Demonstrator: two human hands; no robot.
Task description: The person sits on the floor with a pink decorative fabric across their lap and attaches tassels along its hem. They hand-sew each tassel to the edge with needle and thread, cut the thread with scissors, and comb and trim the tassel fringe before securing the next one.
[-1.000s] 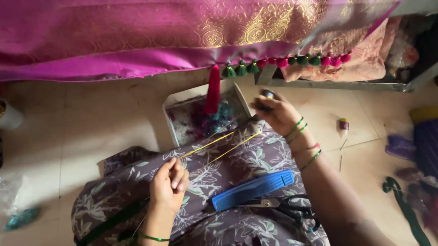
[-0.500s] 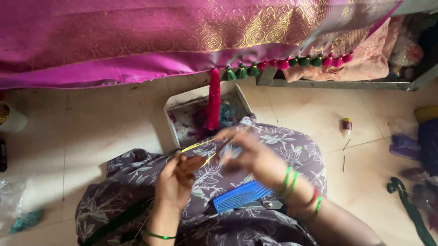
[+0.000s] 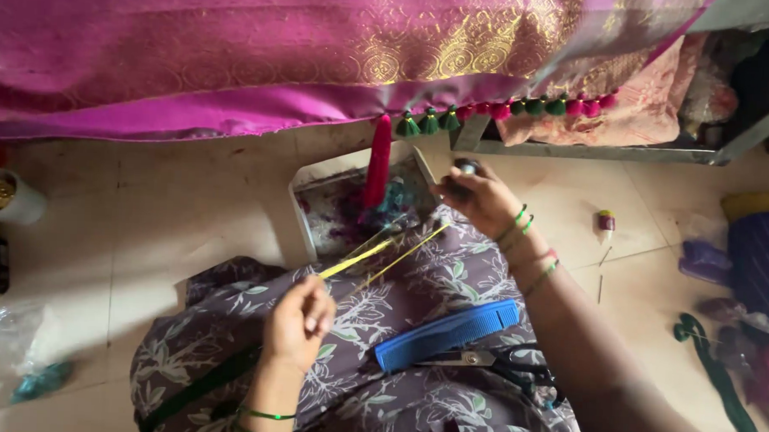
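Left hand (image 3: pixel 298 322) pinches taut yellow thread strands (image 3: pixel 373 254) | right hand (image 3: pixel 479 198) grips small dark spool (image 3: pixel 465 168) | long blue plastic comb (image 3: pixel 447 335), black-handled scissors (image 3: pixel 503 365) on lap.

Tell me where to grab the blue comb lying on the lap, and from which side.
Take the blue comb across its middle, coming from above with thumb on the plain back edge. It lies flat and slanted on the lap, with scissors close along its lower side, so approaching from the upper side is likely cleaner. The right hand is nearer.
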